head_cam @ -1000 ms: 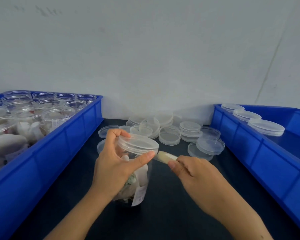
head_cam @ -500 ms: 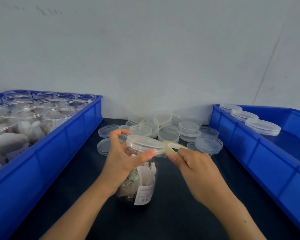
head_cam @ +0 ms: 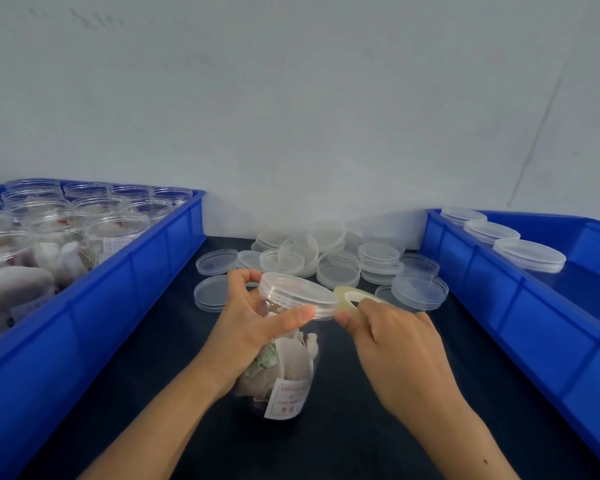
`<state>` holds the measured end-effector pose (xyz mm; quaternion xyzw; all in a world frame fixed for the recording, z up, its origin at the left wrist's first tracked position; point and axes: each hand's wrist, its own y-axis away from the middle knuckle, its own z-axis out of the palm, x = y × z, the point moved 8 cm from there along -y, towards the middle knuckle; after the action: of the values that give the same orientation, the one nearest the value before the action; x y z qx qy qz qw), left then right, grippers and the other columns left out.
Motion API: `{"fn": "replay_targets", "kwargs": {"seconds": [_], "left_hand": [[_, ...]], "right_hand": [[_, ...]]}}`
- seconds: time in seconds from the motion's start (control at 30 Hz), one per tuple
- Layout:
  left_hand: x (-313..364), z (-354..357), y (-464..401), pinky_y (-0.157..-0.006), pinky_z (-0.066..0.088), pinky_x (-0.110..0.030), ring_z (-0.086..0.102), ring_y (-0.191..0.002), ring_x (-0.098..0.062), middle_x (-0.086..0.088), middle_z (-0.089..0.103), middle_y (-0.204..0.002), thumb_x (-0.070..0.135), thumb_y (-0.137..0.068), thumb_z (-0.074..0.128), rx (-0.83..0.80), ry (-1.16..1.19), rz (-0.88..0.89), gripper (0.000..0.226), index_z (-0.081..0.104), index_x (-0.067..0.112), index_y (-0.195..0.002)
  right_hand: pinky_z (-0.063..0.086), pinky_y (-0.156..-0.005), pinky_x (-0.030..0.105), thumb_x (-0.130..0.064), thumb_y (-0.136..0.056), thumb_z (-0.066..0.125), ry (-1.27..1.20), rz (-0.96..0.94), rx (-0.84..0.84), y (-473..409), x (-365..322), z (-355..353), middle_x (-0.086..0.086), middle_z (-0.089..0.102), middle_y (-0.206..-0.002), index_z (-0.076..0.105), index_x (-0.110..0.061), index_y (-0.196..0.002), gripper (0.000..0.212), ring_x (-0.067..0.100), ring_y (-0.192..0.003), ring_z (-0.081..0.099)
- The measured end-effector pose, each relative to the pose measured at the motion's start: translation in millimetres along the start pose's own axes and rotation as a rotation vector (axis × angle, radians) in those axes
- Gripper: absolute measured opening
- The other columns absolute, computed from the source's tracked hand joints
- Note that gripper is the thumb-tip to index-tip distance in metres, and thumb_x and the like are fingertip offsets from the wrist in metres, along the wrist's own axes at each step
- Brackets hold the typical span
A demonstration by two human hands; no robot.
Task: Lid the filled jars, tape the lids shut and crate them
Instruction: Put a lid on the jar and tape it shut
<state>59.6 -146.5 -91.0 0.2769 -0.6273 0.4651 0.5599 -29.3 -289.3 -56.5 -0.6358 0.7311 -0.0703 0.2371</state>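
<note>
Taping the lid onto a filled jar.
Left hand is gripping the jar just under its lid, steadying it on the dark table between the blue crates; right hand is pinching the tape roll against the lid's rim, likely to start a wrap.

Jar label print illegible

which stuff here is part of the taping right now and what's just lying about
In use:
- jar, held by left hand
- lid on the jar
- tape roll, in right hand

Lying about:
- loose lids on the table
- left crate of jars
- right crate
</note>
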Motion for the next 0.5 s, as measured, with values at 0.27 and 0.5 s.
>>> {"fn": "replay_targets", "kwargs": {"seconds": [0.27, 0.5], "left_hand": [[3.0, -0.6, 1.3, -0.067, 0.053, -0.014, 0.069, -0.092, -0.003, 0.016, 0.07, -0.097, 0.049, -0.047, 0.085, -0.006, -0.052, 0.014, 0.078, 0.04, 0.024, -0.106], [6.5, -6.4, 4.4, -0.076, 0.054, -0.022, 0.065, -0.101, -0.004, 0.024, 0.063, -0.108, 0.059, -0.051, 0.083, 0.054, -0.126, 0.068, 0.069, 0.054, 0.035, -0.11]], "right_hand": [[0.044, -0.058, 0.033, -0.06, -0.093, 0.039, -0.282, 0.25, -0.109, 3.0, 20.9, 15.2, -0.002, 0.053, -0.058, 0.062, -0.012, -0.081, 0.055, 0.013, -0.055, 0.047], [0.045, -0.054, 0.019, -0.039, -0.091, 0.059, -0.891, 0.325, -0.385, 5.2, 10.8, 32.2, 0.002, 0.067, -0.059, 0.065, -0.001, -0.096, 0.038, 0.009, -0.046, 0.05]]}}
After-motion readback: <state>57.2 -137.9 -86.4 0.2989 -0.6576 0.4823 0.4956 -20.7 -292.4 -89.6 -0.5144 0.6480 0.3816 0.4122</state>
